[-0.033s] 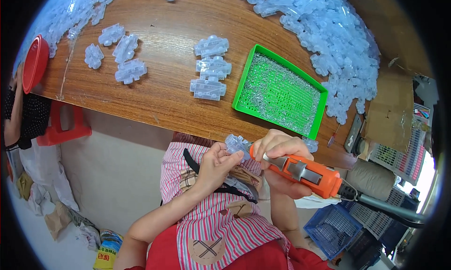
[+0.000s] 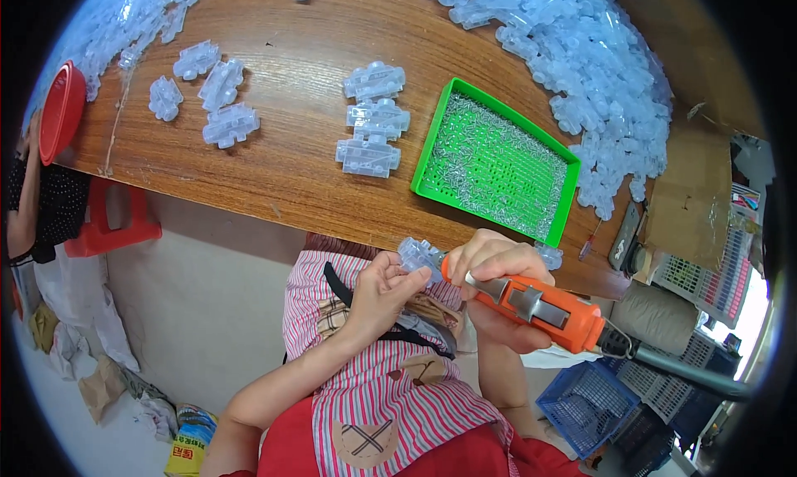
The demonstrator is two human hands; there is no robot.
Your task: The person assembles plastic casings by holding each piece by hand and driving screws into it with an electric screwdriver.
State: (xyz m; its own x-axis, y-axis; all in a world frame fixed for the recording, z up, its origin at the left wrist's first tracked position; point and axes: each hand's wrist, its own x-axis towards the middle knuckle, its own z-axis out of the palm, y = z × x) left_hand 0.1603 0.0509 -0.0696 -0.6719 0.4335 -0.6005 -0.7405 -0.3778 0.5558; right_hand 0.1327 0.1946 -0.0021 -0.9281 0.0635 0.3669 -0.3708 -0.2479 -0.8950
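My left hand [image 2: 383, 293] pinches a clear plastic casing [image 2: 418, 255] just off the table's front edge, above my lap. My right hand [image 2: 505, 288] is wrapped around an orange electric screwdriver [image 2: 544, 304] with a metal lever on its side. The tool points left, its tip meeting the casing; the exact contact is hidden by my fingers. Beyond my right hand lies a green tray [image 2: 427, 157] scattered with small silvery screws. A column of three clear casings [image 2: 368, 157] lies left of the tray.
Several more casings [image 2: 231, 126] lie farther left. Large heaps of clear parts [image 2: 573, 70] cover the far right and far left. A red bowl [image 2: 64, 112] is by another person's arm [image 2: 29, 186]. A phone [image 2: 624, 234] lies at the right, and a thick cable [image 2: 685, 369] trails from the screwdriver.
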